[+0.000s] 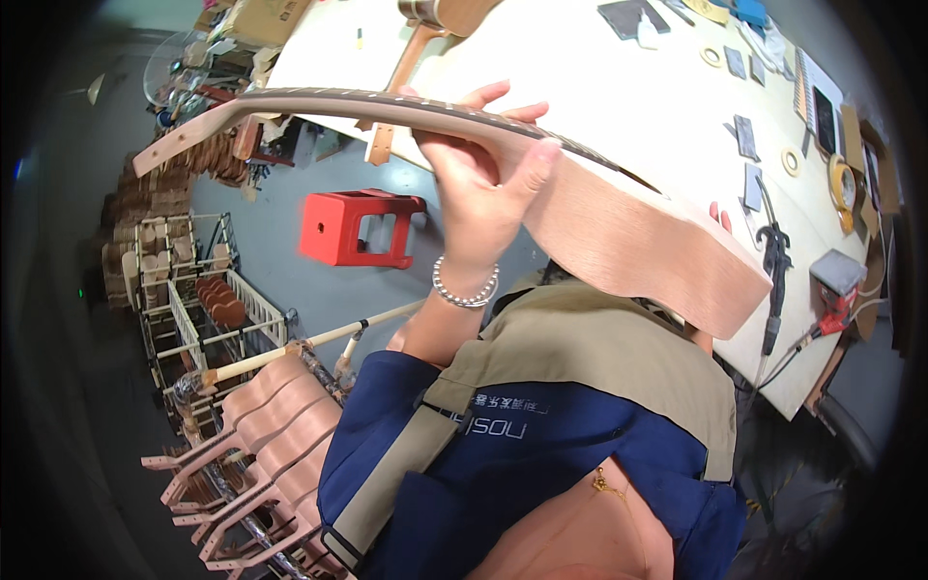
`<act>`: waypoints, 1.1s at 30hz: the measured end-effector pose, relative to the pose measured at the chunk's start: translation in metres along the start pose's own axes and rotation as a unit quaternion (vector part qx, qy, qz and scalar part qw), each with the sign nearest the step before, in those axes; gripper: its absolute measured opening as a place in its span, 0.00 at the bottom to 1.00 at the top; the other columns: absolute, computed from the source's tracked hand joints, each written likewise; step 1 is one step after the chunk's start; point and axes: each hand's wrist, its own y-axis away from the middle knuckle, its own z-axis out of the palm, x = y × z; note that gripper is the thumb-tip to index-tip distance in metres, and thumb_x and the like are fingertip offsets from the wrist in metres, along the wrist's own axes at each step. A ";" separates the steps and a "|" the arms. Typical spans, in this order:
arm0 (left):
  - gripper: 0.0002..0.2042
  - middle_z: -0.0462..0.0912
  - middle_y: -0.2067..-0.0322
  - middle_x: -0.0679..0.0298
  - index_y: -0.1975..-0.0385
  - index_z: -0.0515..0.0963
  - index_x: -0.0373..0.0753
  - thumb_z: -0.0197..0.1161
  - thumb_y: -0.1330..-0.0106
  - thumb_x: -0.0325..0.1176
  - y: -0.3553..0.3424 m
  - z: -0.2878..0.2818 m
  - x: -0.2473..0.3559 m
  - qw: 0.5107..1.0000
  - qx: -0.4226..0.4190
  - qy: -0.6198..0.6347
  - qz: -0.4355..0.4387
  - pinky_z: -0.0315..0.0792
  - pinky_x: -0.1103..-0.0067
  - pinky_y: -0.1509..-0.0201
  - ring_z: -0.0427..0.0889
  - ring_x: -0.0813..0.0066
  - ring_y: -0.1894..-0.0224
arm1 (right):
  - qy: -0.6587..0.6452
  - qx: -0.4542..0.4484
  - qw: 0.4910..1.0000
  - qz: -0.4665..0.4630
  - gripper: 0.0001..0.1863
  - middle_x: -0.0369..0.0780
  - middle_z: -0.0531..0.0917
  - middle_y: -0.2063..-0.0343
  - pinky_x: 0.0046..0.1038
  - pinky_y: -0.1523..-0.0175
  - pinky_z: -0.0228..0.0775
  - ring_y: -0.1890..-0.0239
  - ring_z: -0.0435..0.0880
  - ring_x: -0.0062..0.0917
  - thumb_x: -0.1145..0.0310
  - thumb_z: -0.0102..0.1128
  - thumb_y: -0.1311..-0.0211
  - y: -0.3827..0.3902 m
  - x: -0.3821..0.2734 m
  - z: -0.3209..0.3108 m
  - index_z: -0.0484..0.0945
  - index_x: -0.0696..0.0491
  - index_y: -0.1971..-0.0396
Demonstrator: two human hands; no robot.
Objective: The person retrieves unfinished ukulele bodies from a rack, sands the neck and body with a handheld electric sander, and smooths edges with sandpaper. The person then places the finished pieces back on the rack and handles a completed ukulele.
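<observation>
I hold an unfinished pale wooden guitar (643, 253), turned side-on, with its fretted neck and bare headstock reaching left. My left hand (483, 188) is closed round the neck near where it joins the body, thumb against the heel and fingers showing beyond the fretboard. My right hand (718, 217) grips the far right end of the body; only some fingertips and a bit below the body show, the rest is hidden behind it. The body is tilted over the edge of a white worktable (619, 87).
A red plastic stool (329, 227) stands on the floor. Racks of guitar bodies (261, 416) fill the lower left. On the table lie another guitar (425, 29), tape rolls (791, 161), sanding pads (744, 135), an air gun (773, 251) and a red power sander (831, 309).
</observation>
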 end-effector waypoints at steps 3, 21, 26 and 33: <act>0.46 0.62 0.47 0.45 0.38 0.28 0.42 0.59 0.46 0.20 -0.001 -0.001 -0.003 1.000 -0.026 0.008 0.002 0.72 0.72 0.49 0.73 0.56 0.50 | -0.007 -0.008 1.000 -0.005 0.28 0.42 0.53 0.36 0.31 0.35 0.52 0.36 0.56 0.29 0.58 0.35 0.33 -0.002 0.004 -0.003 0.46 0.54 0.37; 0.52 0.56 0.45 0.49 0.39 0.18 0.53 0.57 0.49 0.21 0.003 -0.002 0.013 0.989 -0.120 0.073 -0.053 0.68 0.69 0.46 0.65 0.57 0.42 | -0.056 -0.076 0.995 0.040 0.27 0.42 0.54 0.37 0.32 0.36 0.53 0.37 0.57 0.30 0.59 0.35 0.32 -0.008 0.010 -0.016 0.47 0.54 0.37; 0.52 0.56 0.45 0.50 0.41 0.14 0.52 0.56 0.48 0.23 0.005 -0.003 0.005 0.989 -0.126 0.060 -0.039 0.69 0.71 0.47 0.65 0.61 0.42 | -0.080 -0.108 0.990 0.052 0.27 0.42 0.55 0.37 0.32 0.36 0.53 0.37 0.57 0.30 0.59 0.35 0.32 -0.010 0.012 -0.023 0.47 0.54 0.37; 0.45 0.67 0.54 0.57 0.37 0.29 0.42 0.61 0.43 0.28 0.004 -0.003 0.007 0.993 -0.070 0.062 -0.066 0.72 0.76 0.50 0.71 0.65 0.47 | -0.130 -0.155 0.977 0.073 0.27 0.41 0.55 0.37 0.32 0.36 0.53 0.37 0.58 0.30 0.59 0.34 0.32 -0.012 0.009 -0.028 0.47 0.54 0.37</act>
